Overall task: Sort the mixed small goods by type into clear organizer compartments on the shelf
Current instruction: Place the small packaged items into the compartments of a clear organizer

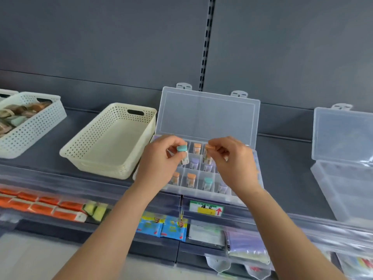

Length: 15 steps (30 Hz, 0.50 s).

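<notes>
Teal-capped clear vial (pixel 184 156) pinched in left hand (pixel 157 163), orange-capped clear vial (pixel 207 153) in right hand (pixel 236 164), over clear plastic organizer (pixel 205 194); prob placing step, nxt drop each w/ matching caps

Head view, downward over near shelf (pixel 282 178)

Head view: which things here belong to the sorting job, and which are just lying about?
In the job: left hand gripping a teal-capped vial; right hand pinching an orange-capped vial; open clear organizer with vials in its compartments.
Lying about: cream basket; white basket at left; second clear box at right; blue packets lower down.
</notes>
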Motion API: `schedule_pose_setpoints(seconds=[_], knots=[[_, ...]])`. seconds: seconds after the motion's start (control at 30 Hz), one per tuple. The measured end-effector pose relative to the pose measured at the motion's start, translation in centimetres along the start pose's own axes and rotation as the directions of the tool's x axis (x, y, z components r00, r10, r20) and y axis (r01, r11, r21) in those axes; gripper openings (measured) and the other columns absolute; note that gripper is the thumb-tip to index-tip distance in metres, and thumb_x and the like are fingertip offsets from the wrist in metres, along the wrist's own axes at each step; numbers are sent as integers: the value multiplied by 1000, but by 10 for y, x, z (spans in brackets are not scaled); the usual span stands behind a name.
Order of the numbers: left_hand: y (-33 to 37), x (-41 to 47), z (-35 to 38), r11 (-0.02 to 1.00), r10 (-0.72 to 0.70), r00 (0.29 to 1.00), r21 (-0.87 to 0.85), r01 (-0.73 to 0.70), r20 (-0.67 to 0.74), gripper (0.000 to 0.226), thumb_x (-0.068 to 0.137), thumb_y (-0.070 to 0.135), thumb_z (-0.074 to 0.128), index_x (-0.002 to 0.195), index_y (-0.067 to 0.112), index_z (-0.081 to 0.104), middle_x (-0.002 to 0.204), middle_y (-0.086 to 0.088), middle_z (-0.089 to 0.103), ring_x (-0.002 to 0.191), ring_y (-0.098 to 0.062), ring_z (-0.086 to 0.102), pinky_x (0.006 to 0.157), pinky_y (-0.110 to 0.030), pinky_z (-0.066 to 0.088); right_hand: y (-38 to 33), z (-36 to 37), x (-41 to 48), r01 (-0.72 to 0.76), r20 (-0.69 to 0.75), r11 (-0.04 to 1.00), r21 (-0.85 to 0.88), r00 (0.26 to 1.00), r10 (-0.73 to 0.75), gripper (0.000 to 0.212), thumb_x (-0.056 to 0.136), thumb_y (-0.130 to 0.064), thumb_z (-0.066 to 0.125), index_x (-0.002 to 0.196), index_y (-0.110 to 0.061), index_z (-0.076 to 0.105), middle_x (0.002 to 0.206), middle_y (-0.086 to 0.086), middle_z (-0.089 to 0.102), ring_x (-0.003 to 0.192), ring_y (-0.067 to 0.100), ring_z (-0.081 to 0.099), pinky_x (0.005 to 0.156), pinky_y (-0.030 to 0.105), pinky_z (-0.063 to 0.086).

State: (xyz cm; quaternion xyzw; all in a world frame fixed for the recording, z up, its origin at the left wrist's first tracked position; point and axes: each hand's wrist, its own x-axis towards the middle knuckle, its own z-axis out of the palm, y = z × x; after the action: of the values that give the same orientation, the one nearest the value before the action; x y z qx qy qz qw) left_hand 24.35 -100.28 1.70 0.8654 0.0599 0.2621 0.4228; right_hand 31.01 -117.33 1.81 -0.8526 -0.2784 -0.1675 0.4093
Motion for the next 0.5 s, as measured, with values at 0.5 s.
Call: schedule_pose_setpoints(seconds=[0.5], knots=[[40, -12, 83, 967, 221, 913, 41, -250, 342, 17, 84, 13, 70, 101, 15, 70, 97, 4, 68, 82, -6, 57, 77, -21, 49, 49, -53, -56, -214, -91, 956, -202, 976, 199, 8, 83, -11, 68, 90, -13, 71, 85, -1, 69, 70, 13, 60, 67, 31, 53]])
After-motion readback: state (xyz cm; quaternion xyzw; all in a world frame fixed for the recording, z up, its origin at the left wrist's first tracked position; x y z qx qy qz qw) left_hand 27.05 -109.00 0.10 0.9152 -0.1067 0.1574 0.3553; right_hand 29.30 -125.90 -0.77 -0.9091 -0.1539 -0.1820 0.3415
